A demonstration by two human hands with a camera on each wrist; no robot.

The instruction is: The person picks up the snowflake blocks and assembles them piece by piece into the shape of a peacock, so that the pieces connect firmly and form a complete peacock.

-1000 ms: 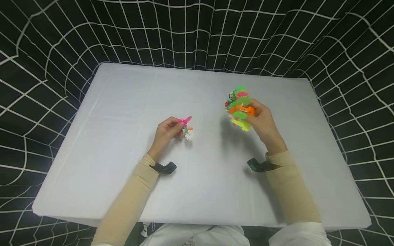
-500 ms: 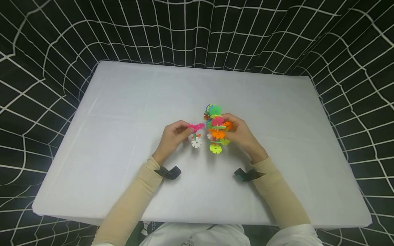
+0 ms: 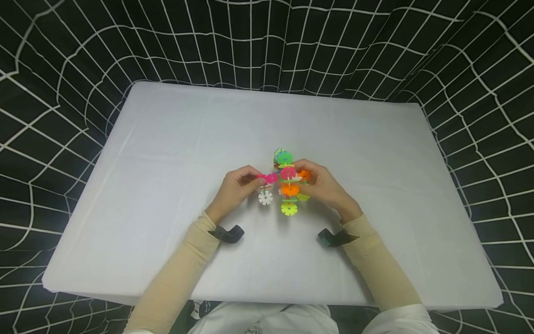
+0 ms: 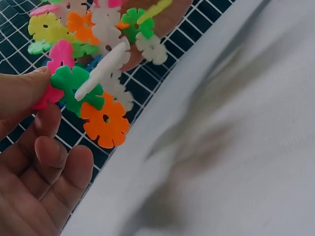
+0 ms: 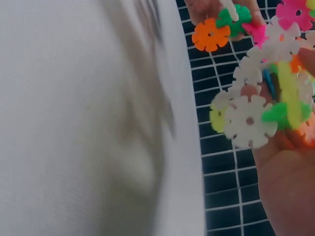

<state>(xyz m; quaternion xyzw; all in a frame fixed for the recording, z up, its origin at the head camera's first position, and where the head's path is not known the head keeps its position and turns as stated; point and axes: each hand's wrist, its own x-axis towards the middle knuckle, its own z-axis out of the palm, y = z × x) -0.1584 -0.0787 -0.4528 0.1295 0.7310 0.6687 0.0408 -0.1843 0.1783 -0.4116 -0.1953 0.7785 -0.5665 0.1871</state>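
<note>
Between thumb and fingers, my left hand [image 3: 235,190] pinches a small chain of notched plastic snowflake discs. Its pink disc [image 4: 63,54] is at the fingertips; a green disc [image 4: 78,91], an orange disc [image 4: 106,120] and a white disc [image 3: 265,198] hang from it. My right hand [image 3: 327,188] holds a larger many-coloured cluster of linked snowflake discs [image 3: 289,189] by its right side. The chain's pink end meets the cluster's left side in the head view; whether they are slotted together I cannot tell. My right fingers are partly hidden behind the discs.
Both hands are above a table with a white cloth [image 3: 175,139], near its middle. Dark fabric with a white grid [image 3: 267,41] surrounds the table. A black wrist camera mount [image 3: 228,234] juts inward from the left wrist, another mount [image 3: 333,237] from the right.
My right hand has brought the cluster leftward and toward the body, up to the small chain. My left hand has shifted slightly right, still pinching the chain.
</note>
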